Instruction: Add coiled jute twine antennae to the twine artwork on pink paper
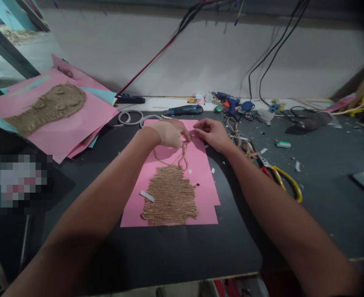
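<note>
A sheet of pink paper [205, 173] lies on the dark table, with rows of brown twine [171, 196] set side by side on it in a stepped shape. A loose loop of twine [184, 159] runs from the top of those rows up to the fingertips of my left hand [172, 131], which are closed on it. A beige patch [168, 135] covers the back of that hand. Just to the right, my right hand [212, 133] has thumb and forefinger pinched together close to the left fingertips. What they hold is too small to make out.
Scissors [285, 181] with yellow and red handles lie by my right forearm, near a tangle of twine [239, 136]. Behind are a utility knife [185, 109] and a blue glue gun [230, 103]. Pink sheets bearing a twine piece [55, 103] are stacked at left.
</note>
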A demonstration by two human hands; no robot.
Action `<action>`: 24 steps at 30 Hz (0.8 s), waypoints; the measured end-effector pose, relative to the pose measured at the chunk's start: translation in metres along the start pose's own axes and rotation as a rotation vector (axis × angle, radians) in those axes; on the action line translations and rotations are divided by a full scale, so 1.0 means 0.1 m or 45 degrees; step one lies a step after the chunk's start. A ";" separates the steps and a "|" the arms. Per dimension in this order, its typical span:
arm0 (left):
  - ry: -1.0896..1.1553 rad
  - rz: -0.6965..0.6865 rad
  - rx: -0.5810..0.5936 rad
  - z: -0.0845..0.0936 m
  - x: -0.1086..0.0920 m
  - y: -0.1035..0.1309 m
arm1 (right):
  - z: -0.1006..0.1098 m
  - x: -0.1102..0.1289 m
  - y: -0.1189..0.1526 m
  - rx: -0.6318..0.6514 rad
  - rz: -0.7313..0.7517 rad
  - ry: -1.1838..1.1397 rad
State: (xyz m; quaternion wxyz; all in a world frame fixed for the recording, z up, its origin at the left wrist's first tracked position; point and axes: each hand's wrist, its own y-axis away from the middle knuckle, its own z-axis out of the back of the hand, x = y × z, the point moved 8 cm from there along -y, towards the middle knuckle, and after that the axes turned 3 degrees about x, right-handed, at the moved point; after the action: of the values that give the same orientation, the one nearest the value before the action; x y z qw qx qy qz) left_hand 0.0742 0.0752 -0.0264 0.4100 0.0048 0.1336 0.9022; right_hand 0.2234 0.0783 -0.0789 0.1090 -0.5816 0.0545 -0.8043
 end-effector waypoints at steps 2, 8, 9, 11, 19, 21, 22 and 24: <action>0.062 -0.003 0.047 -0.03 0.00 0.01 | -0.01 0.02 0.01 0.016 -0.011 0.081; -0.014 0.140 -0.001 0.04 -0.13 0.02 | -0.05 0.09 0.01 0.029 -0.015 0.257; -0.036 0.151 -0.008 0.05 -0.16 0.01 | -0.06 0.10 0.01 0.036 -0.011 0.274; -0.052 0.173 0.003 0.04 -0.17 0.01 | -0.07 0.11 0.01 0.044 -0.002 0.295; -0.044 0.183 0.020 0.00 -0.05 -0.01 | -0.11 0.15 0.02 0.139 0.050 0.342; -0.044 0.168 0.029 0.00 -0.05 -0.01 | -0.12 0.14 0.02 0.158 0.047 0.362; -0.041 0.160 0.037 0.00 -0.06 -0.01 | -0.12 0.14 0.02 0.162 0.045 0.370; -0.031 0.146 0.042 0.00 -0.07 -0.01 | -0.12 0.14 0.01 0.156 0.051 0.384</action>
State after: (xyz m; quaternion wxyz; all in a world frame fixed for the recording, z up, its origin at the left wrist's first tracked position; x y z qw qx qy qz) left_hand 0.0799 0.0707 -0.0264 0.3591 0.0301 0.1428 0.9218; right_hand 0.2079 0.0733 -0.0702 0.1510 -0.4453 0.0327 -0.8820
